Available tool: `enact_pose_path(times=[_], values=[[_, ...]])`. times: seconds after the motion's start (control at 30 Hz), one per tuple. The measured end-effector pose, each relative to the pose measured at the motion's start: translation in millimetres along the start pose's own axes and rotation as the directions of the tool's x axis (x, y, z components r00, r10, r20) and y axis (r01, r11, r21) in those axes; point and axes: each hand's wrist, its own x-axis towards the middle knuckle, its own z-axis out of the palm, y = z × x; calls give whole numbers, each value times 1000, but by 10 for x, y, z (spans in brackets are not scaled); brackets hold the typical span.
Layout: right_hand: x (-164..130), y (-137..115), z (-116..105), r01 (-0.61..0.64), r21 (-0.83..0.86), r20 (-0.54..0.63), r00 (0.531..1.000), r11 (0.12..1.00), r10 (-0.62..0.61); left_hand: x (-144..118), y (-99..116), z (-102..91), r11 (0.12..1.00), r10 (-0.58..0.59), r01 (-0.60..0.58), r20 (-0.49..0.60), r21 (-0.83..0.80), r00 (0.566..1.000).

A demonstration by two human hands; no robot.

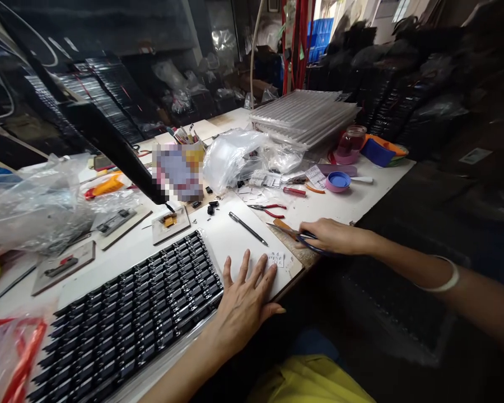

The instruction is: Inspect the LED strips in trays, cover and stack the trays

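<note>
My left hand lies on the white worktop with its fingers spread, holding nothing. Under or beside its fingertips is a small paper slip with handwriting. To the left stands a tray packed with rows of small black parts; my left wrist is at its right edge. My right hand is closed on the dark handles of a pair of scissors at the worktop's right edge, blades pointing left. A black pen lies between the hands and the back of the worktop.
Red-handled pliers and a red screwdriver lie behind the scissors. Further back are plastic bags, a stack of clear trays and a pink-and-blue lid. A black arm-like tool slants over small fixtures at left.
</note>
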Motion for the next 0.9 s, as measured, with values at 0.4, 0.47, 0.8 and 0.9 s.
enact_pose_path(times=[0.4,0.47,0.8,0.9], values=[[675,-5,-215,103,-10,-98,990,995,-103,-61,40,23,998,-55,55,-8,-26,998],[598,193,-276,117,38,-70,991,992,-115,-69,54,45,998,-55,55,-13,-21,998],[647,76,109,-4,-31,-507,862,1000,-12,-43,118,64,996,-85,84,-24,-39,996],[499,-298,285,124,-39,-456,881,992,-128,-31,115,68,994,-92,91,-13,-62,996]])
